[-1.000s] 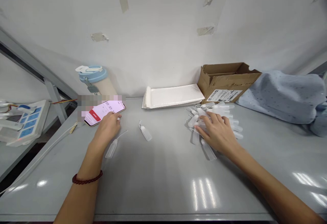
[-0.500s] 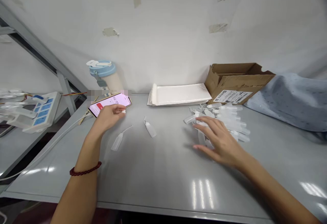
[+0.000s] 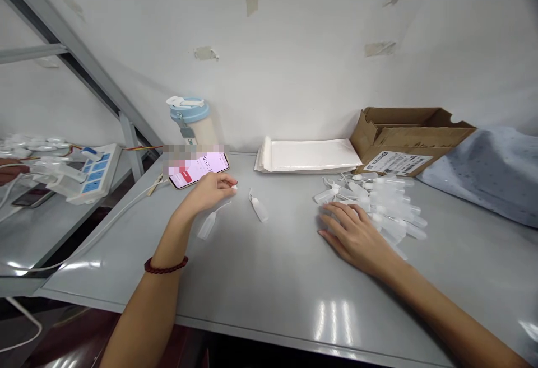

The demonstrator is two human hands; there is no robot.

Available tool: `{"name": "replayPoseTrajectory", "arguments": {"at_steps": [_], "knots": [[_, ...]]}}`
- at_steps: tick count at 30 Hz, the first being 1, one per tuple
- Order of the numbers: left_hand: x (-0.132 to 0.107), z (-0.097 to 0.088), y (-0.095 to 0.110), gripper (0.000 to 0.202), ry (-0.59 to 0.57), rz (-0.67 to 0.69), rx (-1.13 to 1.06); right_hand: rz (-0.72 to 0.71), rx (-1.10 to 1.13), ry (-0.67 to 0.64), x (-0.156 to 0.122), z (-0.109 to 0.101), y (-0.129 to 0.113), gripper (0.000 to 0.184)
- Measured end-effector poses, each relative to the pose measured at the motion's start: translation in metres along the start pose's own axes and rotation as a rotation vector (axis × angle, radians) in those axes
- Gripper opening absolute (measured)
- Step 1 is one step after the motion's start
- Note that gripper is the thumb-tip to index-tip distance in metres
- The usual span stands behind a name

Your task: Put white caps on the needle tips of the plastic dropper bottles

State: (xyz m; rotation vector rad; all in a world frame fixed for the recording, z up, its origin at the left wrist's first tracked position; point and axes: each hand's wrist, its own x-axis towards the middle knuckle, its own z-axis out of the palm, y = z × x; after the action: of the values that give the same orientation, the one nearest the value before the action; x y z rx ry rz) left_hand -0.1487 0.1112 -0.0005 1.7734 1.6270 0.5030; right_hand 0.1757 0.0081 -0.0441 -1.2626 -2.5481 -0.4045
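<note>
My left hand (image 3: pixel 213 191) is closed in a pinch near the phone, with a small white piece (image 3: pixel 234 187) showing at its fingertips; its exact kind is too small to tell. Just below that hand lies a clear squeeze bottle with a long thin tip (image 3: pixel 207 226). A second squeeze bottle (image 3: pixel 259 209) with a bent tip rests to its right. Palm down, my right hand (image 3: pixel 351 236) is low over the table at the near left edge of a pile of squeeze bottles (image 3: pixel 389 197). Its fingers are slightly bent and apart, with nothing seen in them; their undersides are hidden.
Behind the bottles stand a white flat packet stack (image 3: pixel 313 155) and an open cardboard box (image 3: pixel 414 138). A phone (image 3: pixel 210 163) and a blue-lidded cup (image 3: pixel 197 124) are at back left. Further left are a power strip (image 3: pixel 94 175) and another person's hand (image 3: pixel 12 172).
The view has swung left. My right hand has come down from above the bottles, and its fingers are closer together. My left hand keeps its pinch.
</note>
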Motion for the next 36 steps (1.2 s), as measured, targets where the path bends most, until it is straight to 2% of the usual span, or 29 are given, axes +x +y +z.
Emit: {"name": "replayPoseTrajectory", "arguments": {"at_steps": [5,10,14,16,19,20,23,27,29,32,34,36], "knots": [[-0.002,-0.004,-0.001,0.028,-0.018,0.005,-0.028,0.017,-0.099,0.024,0.0,0.003,0.011,0.022],[-0.003,-0.011,-0.003,0.027,0.018,0.027,-0.045,0.076,-0.161,0.014,-0.003,0.006,0.02,0.021],[-0.004,-0.015,-0.006,0.028,0.017,0.025,-0.076,0.081,-0.154,0.032,0.002,0.005,0.017,0.02],[-0.004,-0.015,-0.007,0.028,0.023,0.032,-0.105,0.071,-0.105,0.062,0.01,0.001,0.005,0.021],[-0.004,-0.013,-0.004,0.026,0.038,0.056,-0.167,0.06,0.077,0.068,0.033,-0.008,-0.03,0.024],[-0.005,-0.012,-0.003,0.025,0.045,0.063,-0.193,0.043,0.181,0.034,0.044,-0.01,-0.046,0.025],[-0.005,-0.01,0.001,0.024,0.085,0.076,-0.274,0.089,0.471,-0.27,0.083,-0.012,-0.094,0.028],[-0.002,-0.01,0.001,0.026,0.19,0.081,-0.367,0.172,0.515,-0.348,0.139,-0.003,-0.143,0.058],[0.0,-0.009,0.0,0.026,0.242,0.089,-0.404,0.179,0.522,-0.362,0.162,0.003,-0.157,0.061],[0.002,-0.007,-0.002,0.026,0.298,0.106,-0.456,0.189,0.528,-0.395,0.183,0.009,-0.167,0.044],[0.003,-0.006,-0.002,0.025,0.318,0.108,-0.486,0.171,0.543,-0.409,0.186,0.012,-0.168,0.027],[0.002,-0.005,-0.001,0.025,0.321,0.103,-0.513,0.15,0.564,-0.408,0.182,0.013,-0.162,0.018]]}}
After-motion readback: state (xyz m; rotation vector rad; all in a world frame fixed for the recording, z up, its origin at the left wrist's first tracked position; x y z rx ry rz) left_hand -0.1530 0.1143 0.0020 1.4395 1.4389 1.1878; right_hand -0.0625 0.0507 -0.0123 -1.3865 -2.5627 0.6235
